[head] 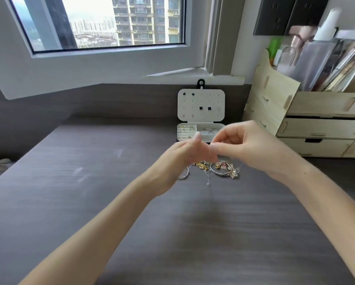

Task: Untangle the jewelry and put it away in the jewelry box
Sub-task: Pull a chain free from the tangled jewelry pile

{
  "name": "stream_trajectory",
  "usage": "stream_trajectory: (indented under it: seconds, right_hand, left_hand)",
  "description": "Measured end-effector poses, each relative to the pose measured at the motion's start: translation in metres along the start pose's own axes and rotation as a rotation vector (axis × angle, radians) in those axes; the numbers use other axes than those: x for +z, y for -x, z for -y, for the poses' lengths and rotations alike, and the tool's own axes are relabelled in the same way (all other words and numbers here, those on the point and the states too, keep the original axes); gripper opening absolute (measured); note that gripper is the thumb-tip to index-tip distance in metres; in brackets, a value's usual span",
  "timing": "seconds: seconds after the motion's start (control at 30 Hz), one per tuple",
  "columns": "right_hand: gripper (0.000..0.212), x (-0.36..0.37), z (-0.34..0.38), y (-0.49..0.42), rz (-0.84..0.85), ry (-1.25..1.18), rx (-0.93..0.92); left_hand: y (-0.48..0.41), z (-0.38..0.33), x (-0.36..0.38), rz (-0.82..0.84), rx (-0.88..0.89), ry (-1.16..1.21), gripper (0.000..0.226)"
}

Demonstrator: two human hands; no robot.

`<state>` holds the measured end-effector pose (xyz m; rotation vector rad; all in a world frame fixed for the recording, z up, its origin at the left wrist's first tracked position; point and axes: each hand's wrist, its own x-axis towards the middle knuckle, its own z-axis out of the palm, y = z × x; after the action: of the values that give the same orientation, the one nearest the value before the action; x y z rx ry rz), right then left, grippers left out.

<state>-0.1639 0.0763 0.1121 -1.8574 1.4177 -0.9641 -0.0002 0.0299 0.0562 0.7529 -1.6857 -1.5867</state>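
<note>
Left hand: the left hand (184, 150) is raised above the dark desk (90, 182), fingers drawn together and blurred; whether they pinch anything cannot be told.
Right hand: the right hand (246, 145) is raised just beside the left, thumb and forefinger brought together at the tips; a thin chain may run between the two hands, but blur makes that uncertain.
Jewelry pile: the tangled jewelry (215, 168) lies on the desk under both hands, a mix of silver bangles, gold links and pink beads, with a thin chain trailing toward the viewer.
Jewelry box: the jewelry box (201, 118) stands open behind the hands, its white lid upright with stud earrings pinned on it, rings and a bangle in its tray compartments.
Organizer: a wooden desk organizer (308, 120) with drawers sits to the right of the box, holding cosmetics.
Window: a window (102, 23) looks onto tower blocks.
</note>
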Motion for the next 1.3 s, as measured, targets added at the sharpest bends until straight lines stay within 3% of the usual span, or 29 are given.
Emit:
stream_trajectory:
  seconds: [0.1, 0.2, 0.33, 0.53, 0.67, 0.77, 0.93, 1.0, 1.13, 1.2, 1.3]
  right_hand:
    - [0.01, 0.002, 0.011, -0.017, -0.025, 0.021, -0.037]
    - [0.008, 0.009, 0.017, -0.035, 0.031, 0.06, -0.015]
    - [0.006, 0.043, 0.019, -0.054, 0.229, 0.134, 0.034]
    - [0.016, 0.116, 0.011, -0.097, 0.263, 0.156, 0.058]
    - [0.022, 0.15, -0.002, -0.122, 0.259, 0.107, 0.177]
    - [0.021, 0.16, -0.007, -0.13, 0.23, -0.103, 0.27]
    - [0.025, 0.158, -0.007, -0.132, 0.217, -0.309, 0.263]
    - [0.027, 0.157, -0.011, -0.131, 0.137, -0.184, 0.175]
    - [0.019, 0.155, -0.013, -0.12, 0.039, 0.552, -0.003]
    - [0.025, 0.157, -0.019, -0.116, 0.103, 0.662, 0.008]
    - [0.021, 0.161, -0.025, -0.114, 0.12, 0.6, 0.018]
  left_hand:
    - [0.015, -0.015, -0.011, 0.034, 0.023, 0.105, 0.032]
    - [0.031, -0.026, -0.05, -0.194, 0.057, 0.074, 0.029]
    - [0.054, -0.029, -0.112, -0.463, 0.013, -0.189, 0.026]
    - [0.066, -0.011, -0.164, -0.681, -0.183, -0.546, 0.026]
    - [0.064, 0.012, -0.192, -0.743, -0.269, -0.705, 0.027]
    - [0.061, 0.025, -0.206, -0.777, -0.334, -0.78, 0.028]
    - [0.057, 0.034, -0.22, -0.778, -0.404, -0.937, 0.022]
    - [0.055, 0.035, -0.223, -0.777, -0.42, -0.993, 0.021]
    - [0.053, 0.038, -0.227, -0.779, -0.438, -1.059, 0.019]
    - [0.051, 0.04, -0.229, -0.79, -0.438, -1.095, 0.018]
    - [0.05, 0.042, -0.233, -0.818, -0.439, -1.134, 0.016]
